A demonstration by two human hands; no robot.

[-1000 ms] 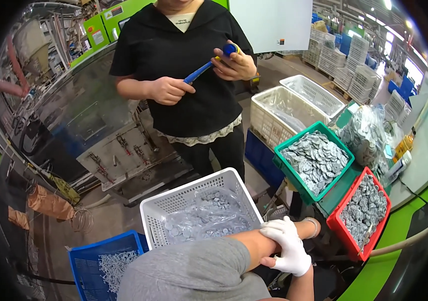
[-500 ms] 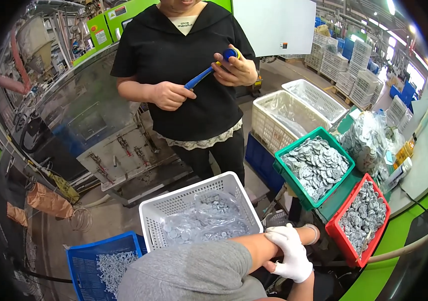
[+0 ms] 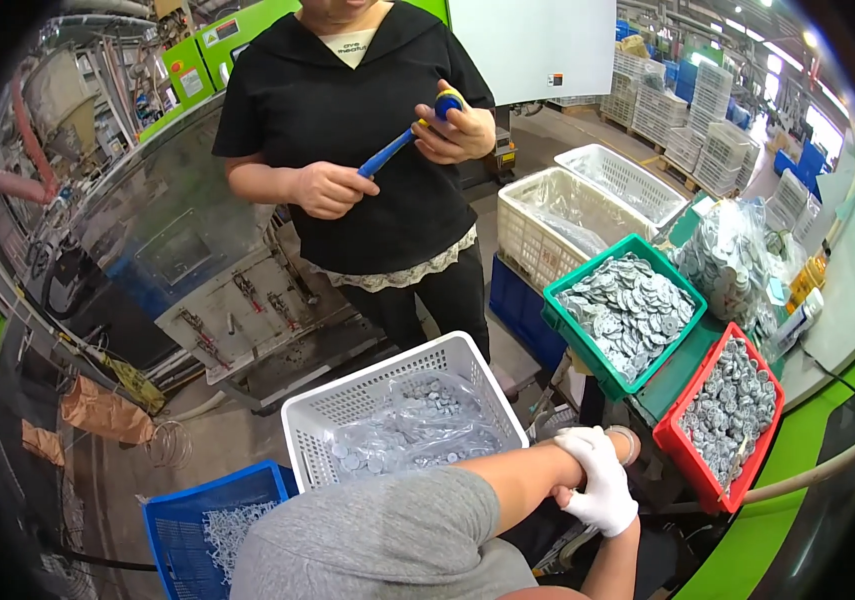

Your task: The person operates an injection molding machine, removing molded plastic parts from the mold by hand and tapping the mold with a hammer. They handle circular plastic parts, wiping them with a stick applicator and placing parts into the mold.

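Observation:
My left arm, in a grey short sleeve, reaches across to the right. Wrapped round its forearm (image 3: 532,475) is my right hand (image 3: 605,490), in a white glove with a bare thumb tip. A pale band (image 3: 625,438) circles the far end of that arm; my left hand's fingers cannot be made out. Just beyond the arm stands a white perforated crate (image 3: 312,445) with clear plastic bags of small grey round parts (image 3: 402,425). To the right of my glove is a red tray (image 3: 669,440) heaped with grey metal parts (image 3: 730,412).
Opposite stands a person in black (image 3: 367,130) holding a blue-handled tool (image 3: 392,152). A green tray (image 3: 559,320) of flat metal discs sits right of the white crate. A blue crate (image 3: 162,525) of small parts is at lower left. Cream crates (image 3: 527,235) stand behind.
My arms sit a little further right in the picture, and my right hand still grips the left forearm. The whole view has shifted slightly. The person opposite keeps holding the blue-handled tool.

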